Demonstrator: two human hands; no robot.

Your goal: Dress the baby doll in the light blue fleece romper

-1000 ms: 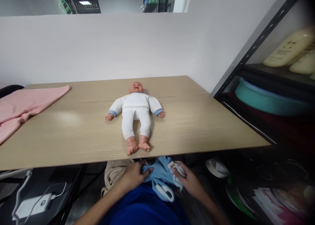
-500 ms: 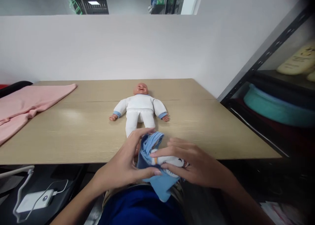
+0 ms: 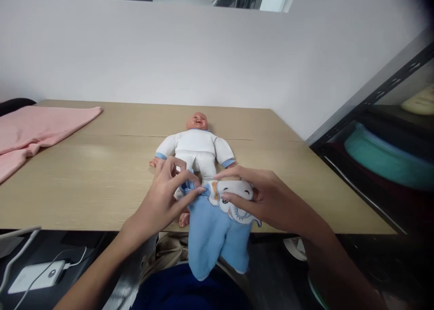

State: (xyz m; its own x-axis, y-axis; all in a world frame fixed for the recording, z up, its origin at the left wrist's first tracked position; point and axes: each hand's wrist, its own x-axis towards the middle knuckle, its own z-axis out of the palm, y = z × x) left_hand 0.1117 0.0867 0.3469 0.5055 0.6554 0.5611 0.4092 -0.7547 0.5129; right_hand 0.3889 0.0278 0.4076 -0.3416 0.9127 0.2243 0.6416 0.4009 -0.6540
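The blue trousers (image 3: 217,228), small and soft with a cartoon animal patch at the top, hang in the air over the near edge of the table (image 3: 84,178), just in front of the doll's lower legs; they are held by the waistband alone, so the two legs drop freely and the garment hangs full length; the left hand (image 3: 162,201) pinches the band's left corner between thumb and forefinger, its other fingers (image 3: 169,165) lifted loosely above; the right hand (image 3: 267,199) grips the right side at the patch, fingers (image 3: 233,197) narrowed on the cloth with the thumb behind; the doll (image 3: 196,147), dressed in white with blue cuffs, lies on its back behind the trousers, head toward the wall and feet toward the person, arms spread flat, which leaves its legs nearest the hands; one bare foot shows beside the trousers; a pink cloth (image 3: 37,129) lies spread well apart at the table's left end; to the right stands a dark shelf (image 3: 373,102) with a teal basin (image 3: 386,158); below the table, left, sits a white charger (image 3: 34,276) with its cable.
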